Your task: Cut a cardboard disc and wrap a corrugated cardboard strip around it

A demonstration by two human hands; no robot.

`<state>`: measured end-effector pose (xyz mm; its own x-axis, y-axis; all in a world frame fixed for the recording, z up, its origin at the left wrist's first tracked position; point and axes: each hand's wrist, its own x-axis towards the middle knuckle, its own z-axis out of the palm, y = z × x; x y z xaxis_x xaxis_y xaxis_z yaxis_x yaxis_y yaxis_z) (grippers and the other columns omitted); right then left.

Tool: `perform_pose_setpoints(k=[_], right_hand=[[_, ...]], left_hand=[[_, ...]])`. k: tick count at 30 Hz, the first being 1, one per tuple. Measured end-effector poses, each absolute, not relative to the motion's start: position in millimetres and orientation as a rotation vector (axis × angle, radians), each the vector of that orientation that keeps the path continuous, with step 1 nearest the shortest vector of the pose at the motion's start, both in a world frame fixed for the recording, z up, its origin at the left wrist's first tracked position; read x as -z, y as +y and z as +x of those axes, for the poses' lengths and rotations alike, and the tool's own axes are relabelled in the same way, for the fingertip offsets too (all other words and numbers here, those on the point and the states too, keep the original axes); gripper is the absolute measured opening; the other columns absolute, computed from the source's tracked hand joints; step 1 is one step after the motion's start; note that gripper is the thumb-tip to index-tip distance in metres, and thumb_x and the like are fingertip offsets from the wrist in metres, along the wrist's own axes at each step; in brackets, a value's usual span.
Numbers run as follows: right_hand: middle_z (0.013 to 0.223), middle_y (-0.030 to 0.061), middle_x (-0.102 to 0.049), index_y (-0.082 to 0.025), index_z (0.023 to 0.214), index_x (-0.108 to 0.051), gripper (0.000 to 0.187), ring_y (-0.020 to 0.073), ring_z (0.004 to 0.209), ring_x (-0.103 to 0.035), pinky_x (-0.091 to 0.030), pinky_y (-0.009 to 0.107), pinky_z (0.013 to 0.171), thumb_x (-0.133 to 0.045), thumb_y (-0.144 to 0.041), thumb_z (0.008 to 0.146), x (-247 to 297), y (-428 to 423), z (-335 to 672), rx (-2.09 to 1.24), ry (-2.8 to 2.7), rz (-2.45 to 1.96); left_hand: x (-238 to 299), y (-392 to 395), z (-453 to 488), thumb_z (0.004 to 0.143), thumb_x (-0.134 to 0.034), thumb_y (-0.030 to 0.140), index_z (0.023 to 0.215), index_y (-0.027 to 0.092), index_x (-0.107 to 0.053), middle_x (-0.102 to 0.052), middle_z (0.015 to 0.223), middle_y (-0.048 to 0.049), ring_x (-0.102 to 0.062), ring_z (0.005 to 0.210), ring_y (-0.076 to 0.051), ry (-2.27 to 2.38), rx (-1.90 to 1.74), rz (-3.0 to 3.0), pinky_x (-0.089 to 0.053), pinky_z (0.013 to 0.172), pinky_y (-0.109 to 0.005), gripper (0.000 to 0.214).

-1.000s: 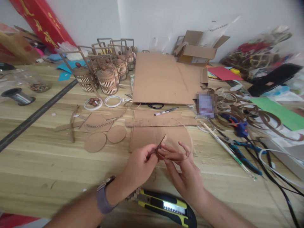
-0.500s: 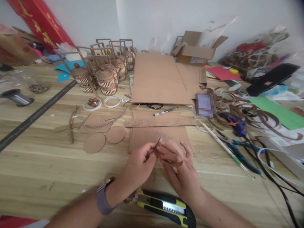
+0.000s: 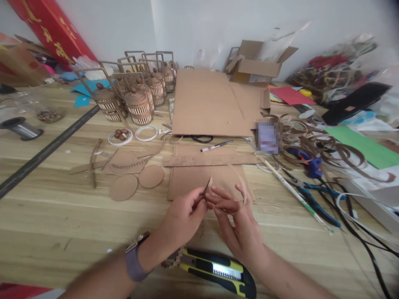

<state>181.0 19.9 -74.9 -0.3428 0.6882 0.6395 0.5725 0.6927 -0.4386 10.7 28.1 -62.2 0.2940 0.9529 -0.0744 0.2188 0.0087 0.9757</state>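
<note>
My left hand [image 3: 187,214] pinches a narrow cardboard strip [image 3: 208,186] between thumb and fingers. Its dark, ridged edge stands up above the fingertips. My right hand [image 3: 238,220] meets it from the other side, fingers partly bent, with the pale strip's far part running behind and between them. The fingers hide much of the strip. Beneath both hands, a yellow and black utility knife [image 3: 218,272] lies on the table. A ridged strip coil [image 3: 174,259] sits by its tip, partly behind my left wrist. Just beyond the hands is a flat cardboard sheet [image 3: 187,182].
Cardboard discs [image 3: 124,187] and a ridged strip [image 3: 146,160] lie left. Lidded slatted baskets [image 3: 139,108] with tall handles stand behind. A pen [image 3: 216,146] and a large cardboard sheet [image 3: 205,104] lie ahead. Pliers [image 3: 321,207], a blue glue gun [image 3: 311,164] and curled strips [image 3: 343,153] crowd the right.
The strip's loose part has shifted from below my right fingers up to between them. My right fingers have bent slightly; the left pinch stays in place.
</note>
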Motion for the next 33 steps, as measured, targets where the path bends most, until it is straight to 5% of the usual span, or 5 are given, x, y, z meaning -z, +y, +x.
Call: perform_pose_setpoints(k=[4, 13, 24, 33], right_hand=[[0.109, 0.0041, -0.078, -0.027, 0.099, -0.051, 0.014, 0.0245, 0.120, -0.065, -0.027, 0.046, 0.112, -0.060, -0.018, 0.093, 75.4, 20.3, 180.4, -0.091, -2.087, -0.999], [0.109, 0.0037, -0.078, -0.027, 0.115, -0.052, 0.028, 0.0207, 0.114, -0.069, -0.026, 0.045, 0.114, -0.051, -0.008, 0.094, 73.3, 21.1, 181.4, -0.118, -2.099, -0.974], [0.109, 0.0039, -0.078, -0.027, 0.098, -0.051, 0.017, 0.0237, 0.117, -0.067, -0.029, 0.048, 0.112, -0.060, -0.014, 0.092, 76.3, 21.8, 181.4, -0.153, -2.029, -0.994], [0.110, 0.0048, -0.078, -0.026, 0.110, -0.052, 0.024, 0.0217, 0.116, -0.068, -0.026, 0.046, 0.114, -0.055, -0.008, 0.093, 78.5, 20.7, 179.9, -0.163, -2.058, -0.958]], left_hand=[[65.1, 27.9, 11.0, 0.095, -0.045, 0.022, 0.121, 0.017, -0.066, -0.075, 0.111, -0.0077, -0.070, 0.094, -0.019, 1.155, -0.861, 1.482, -0.052, 0.081, -0.027, 0.034], [65.3, 26.7, 10.6, 0.093, -0.045, 0.018, 0.112, 0.016, -0.069, -0.076, 0.093, -0.0053, -0.070, 0.085, -0.019, 1.162, -0.860, 1.478, -0.053, 0.074, -0.025, 0.031], [65.2, 27.3, 10.6, 0.098, -0.046, 0.024, 0.123, 0.017, -0.065, -0.074, 0.112, -0.0079, -0.069, 0.099, -0.019, 1.172, -0.857, 1.506, -0.050, 0.085, -0.026, 0.033], [62.8, 27.9, 11.4, 0.091, -0.046, 0.019, 0.108, 0.017, -0.070, -0.075, 0.087, -0.0035, -0.069, 0.078, -0.017, 1.225, -0.875, 1.510, -0.050, 0.069, -0.024, 0.029]])
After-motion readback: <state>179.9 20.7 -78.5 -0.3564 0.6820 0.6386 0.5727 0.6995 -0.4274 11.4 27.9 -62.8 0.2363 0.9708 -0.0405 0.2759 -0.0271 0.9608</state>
